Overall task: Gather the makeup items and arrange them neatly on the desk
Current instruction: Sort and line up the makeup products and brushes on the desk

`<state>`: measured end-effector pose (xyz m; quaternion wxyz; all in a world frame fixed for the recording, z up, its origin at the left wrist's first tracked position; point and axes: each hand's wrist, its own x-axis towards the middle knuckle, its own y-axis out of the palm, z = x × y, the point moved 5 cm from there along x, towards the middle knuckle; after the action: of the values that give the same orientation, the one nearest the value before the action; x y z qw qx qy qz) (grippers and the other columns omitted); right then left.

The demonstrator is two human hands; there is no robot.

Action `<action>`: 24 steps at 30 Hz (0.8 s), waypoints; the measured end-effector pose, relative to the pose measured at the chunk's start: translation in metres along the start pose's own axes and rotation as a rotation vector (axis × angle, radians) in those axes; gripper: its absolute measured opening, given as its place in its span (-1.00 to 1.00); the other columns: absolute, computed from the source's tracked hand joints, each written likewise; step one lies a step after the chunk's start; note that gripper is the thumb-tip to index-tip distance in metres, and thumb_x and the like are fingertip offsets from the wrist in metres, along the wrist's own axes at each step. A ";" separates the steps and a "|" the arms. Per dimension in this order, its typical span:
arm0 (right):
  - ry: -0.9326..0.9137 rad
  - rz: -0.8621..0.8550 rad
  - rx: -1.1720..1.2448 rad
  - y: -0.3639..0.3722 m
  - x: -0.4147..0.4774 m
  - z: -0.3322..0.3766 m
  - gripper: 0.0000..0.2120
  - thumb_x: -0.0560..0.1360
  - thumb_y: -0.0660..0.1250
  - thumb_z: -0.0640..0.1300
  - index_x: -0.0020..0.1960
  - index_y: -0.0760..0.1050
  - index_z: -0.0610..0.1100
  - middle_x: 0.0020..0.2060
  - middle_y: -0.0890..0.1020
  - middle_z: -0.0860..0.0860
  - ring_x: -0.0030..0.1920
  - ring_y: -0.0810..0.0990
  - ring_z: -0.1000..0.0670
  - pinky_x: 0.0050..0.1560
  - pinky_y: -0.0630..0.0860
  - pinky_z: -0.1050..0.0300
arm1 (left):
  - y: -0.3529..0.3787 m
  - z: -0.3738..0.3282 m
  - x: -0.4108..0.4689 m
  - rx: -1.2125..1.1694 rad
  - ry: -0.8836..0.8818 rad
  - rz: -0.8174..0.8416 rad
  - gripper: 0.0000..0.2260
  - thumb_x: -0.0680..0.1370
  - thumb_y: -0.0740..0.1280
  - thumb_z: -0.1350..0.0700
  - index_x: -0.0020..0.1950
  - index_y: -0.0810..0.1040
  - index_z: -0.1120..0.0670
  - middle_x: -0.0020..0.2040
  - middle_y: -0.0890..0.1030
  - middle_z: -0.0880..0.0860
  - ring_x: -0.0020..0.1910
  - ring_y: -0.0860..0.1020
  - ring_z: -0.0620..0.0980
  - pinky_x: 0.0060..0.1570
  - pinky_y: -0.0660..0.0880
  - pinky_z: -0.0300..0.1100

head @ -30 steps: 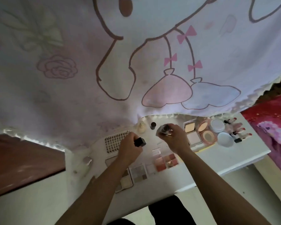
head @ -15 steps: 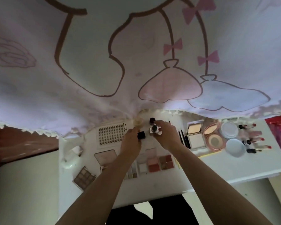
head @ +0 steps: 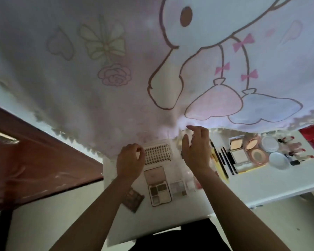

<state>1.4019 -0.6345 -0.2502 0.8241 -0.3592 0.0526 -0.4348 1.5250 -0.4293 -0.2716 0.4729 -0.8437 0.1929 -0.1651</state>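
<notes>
Right hand (head: 196, 151) hovers open, left hand (head: 130, 160) is curled, can't tell round what. I'd keep things square with the white dotted lash card (head: 159, 151).

White desk (head: 272, 185); yellow pencil (head: 219, 166); pale curtain (head: 116, 98) — brown-outlined cartoon, pink bows, pink rose.

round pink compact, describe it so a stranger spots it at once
On the right part of the white desk, below the cartoon-print curtain, the round pink compact lies open between a square white powder case and two round white jars. Only it has a pink rim.
</notes>
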 end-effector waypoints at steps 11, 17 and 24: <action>0.051 0.844 -0.334 0.128 -0.178 0.052 -0.56 0.56 0.28 0.11 0.40 0.38 0.03 0.31 0.46 0.00 0.21 0.56 -0.10 0.19 0.52 -0.06 | 0.011 0.164 -0.095 0.042 -0.096 0.561 -0.60 0.54 0.13 0.15 0.36 0.48 0.13 0.45 0.40 0.11 0.39 0.38 0.11 0.34 0.36 -0.04; 0.112 0.886 -0.453 0.163 -0.240 0.035 -0.30 0.41 0.40 0.13 0.43 0.21 -0.06 0.28 0.32 -0.05 0.14 0.55 -0.17 0.07 0.54 -0.06 | 0.019 0.181 -0.116 0.012 -0.014 0.642 -0.51 0.57 0.14 0.26 0.51 0.32 0.07 0.61 0.08 -0.01 0.50 0.26 0.07 0.39 0.31 -0.09; 0.208 0.770 -0.332 0.162 -0.244 0.033 -0.47 0.30 0.38 0.02 0.24 0.39 -0.03 0.11 0.47 -0.04 0.05 0.57 -0.15 -0.03 0.53 0.00 | 0.016 0.189 -0.116 -0.044 -0.002 0.658 -0.52 0.55 0.16 0.30 0.47 0.41 0.07 0.59 0.17 -0.03 0.44 0.34 0.07 0.35 0.35 -0.11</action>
<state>1.3744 -0.3736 -0.3847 0.8475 -0.3956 0.3348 -0.1152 1.5084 -0.2429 -0.3907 0.4829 -0.7462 0.4583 0.0016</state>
